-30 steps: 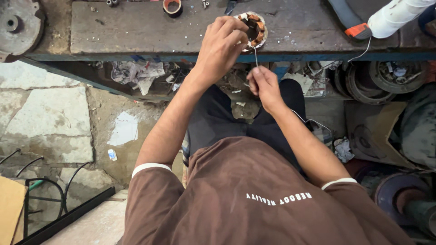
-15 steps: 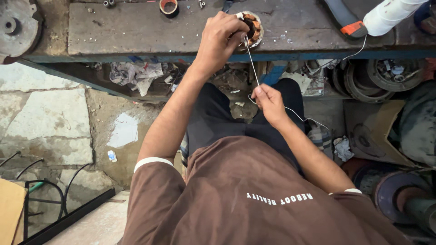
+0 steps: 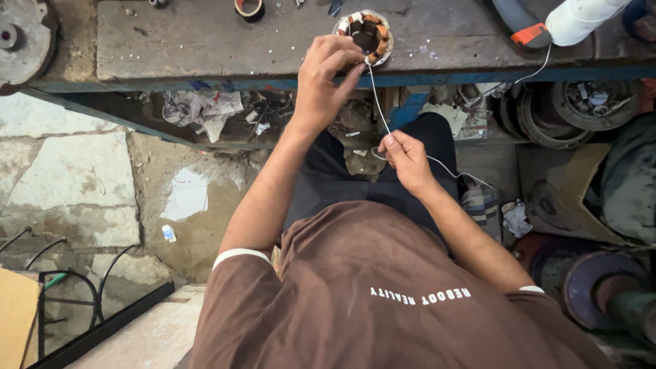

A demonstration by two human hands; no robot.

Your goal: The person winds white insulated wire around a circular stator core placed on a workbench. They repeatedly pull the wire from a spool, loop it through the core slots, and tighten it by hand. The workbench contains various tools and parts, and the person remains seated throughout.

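- The left hand (image 3: 328,82) reaches up to the near edge of the table (image 3: 205,41), fingers curled and pressed against the side of a round motor stator (image 3: 365,33) with copper windings; the fingertips close on the stator's rim where the string meets it.
- The stator sits on the table at its near edge, right of the middle.
- A thin white string (image 3: 377,102) runs taut from the stator down to the right hand (image 3: 406,160).
- The right hand is below the table edge, above the person's lap, pinched shut on the string between thumb and fingers.
- Beyond the right hand the string trails slack toward the right, over the dark trousers (image 3: 342,178), and another stretch climbs to the table's right end.
- At that far right corner lies a white spool (image 3: 581,17), with an orange-and-grey tool handle (image 3: 523,27) just beside it.
- A roll of tape (image 3: 249,7) stands at the far edge of the table, left of the stator and well apart from it.
- A round metal housing (image 3: 24,37) rests at the table's left end.
- Under the table there are crumpled papers (image 3: 201,109) and scrap, and to the right several round metal parts (image 3: 588,102).
- The person wears a brown shirt (image 3: 383,294) with white-trimmed sleeves.
- The floor (image 3: 61,178) on the left is rough stone slabs.
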